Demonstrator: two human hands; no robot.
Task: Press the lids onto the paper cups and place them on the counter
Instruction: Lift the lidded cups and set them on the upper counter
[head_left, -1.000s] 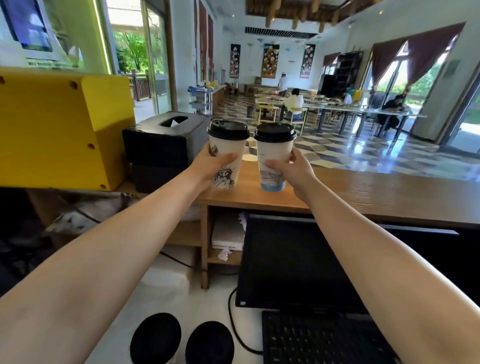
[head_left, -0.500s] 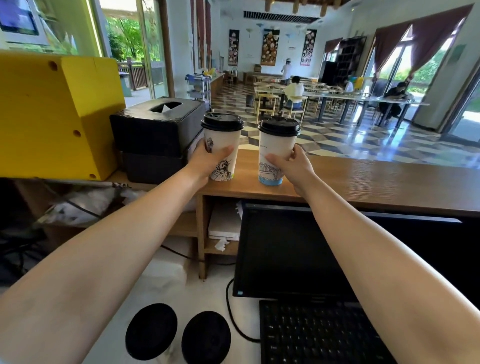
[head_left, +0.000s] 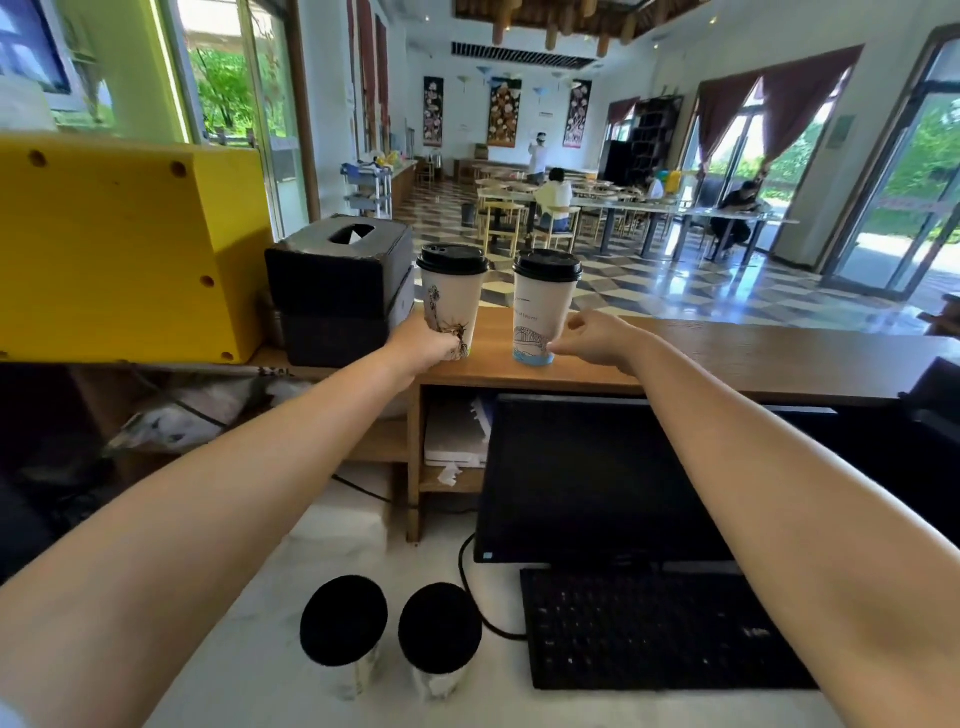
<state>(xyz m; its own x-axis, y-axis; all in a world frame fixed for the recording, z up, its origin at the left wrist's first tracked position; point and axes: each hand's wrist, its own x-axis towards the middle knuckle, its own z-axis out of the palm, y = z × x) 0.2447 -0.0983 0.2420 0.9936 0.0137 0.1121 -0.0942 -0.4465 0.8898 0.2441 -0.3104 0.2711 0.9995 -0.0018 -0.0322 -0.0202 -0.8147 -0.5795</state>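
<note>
Two white paper cups with black lids stand upright on the wooden counter (head_left: 727, 358). My left hand (head_left: 423, 351) is wrapped around the base of the left cup (head_left: 451, 306), which bears a statue drawing. The right cup (head_left: 543, 306), with a blue bridge drawing, stands free; my right hand (head_left: 592, 340) hovers just right of it with fingers spread, barely apart from its base. Two more lidded cups (head_left: 344, 623) (head_left: 440, 631) stand on the white worktop close to me.
A black tissue box (head_left: 340, 265) on a second black box sits just left of the cups, beside a large yellow box (head_left: 119, 249). Below the counter are a dark monitor (head_left: 597, 478) and a keyboard (head_left: 654, 629). A dining hall with seated people lies beyond.
Both cups came down onto the counter. My right hand let go of the right cup and opened; my left hand slid down to the left cup's base.
</note>
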